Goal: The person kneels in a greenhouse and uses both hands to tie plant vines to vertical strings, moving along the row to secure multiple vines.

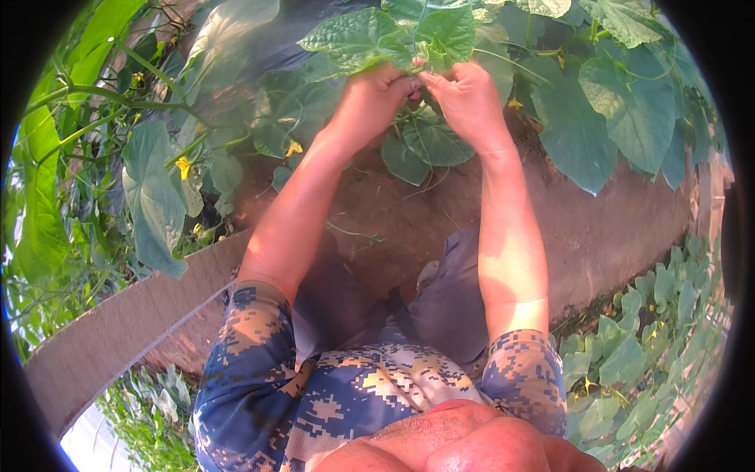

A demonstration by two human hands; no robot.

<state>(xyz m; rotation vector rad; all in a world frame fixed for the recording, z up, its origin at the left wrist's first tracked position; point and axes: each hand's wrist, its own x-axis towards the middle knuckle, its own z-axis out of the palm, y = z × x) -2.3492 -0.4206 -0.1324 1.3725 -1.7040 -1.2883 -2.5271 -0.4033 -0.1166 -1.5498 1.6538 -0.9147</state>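
Observation:
My left hand (376, 97) and my right hand (467, 99) meet at the top centre, fingertips almost touching. Between them they pinch the stem (418, 70) of a climbing vine that looks like cucumber. Its broad, crinkled young leaves (357, 40) spread just above my knuckles. A thin pale string (420, 23) runs upward from the plant there. Below my fingers hang darker vine leaves (435, 141), partly behind my right hand. What exactly lies between the fingertips is too small and covered to tell.
Large leaves (628, 112) crowd the right, with thin tendrils. Vines with yellow flowers (183, 167) fill the left. Dark plastic film (283, 38) covers ground behind. Bare soil (395, 206) lies below my hands. A concrete-like beam (141, 318) crosses lower left; more plants (625, 360) grow lower right.

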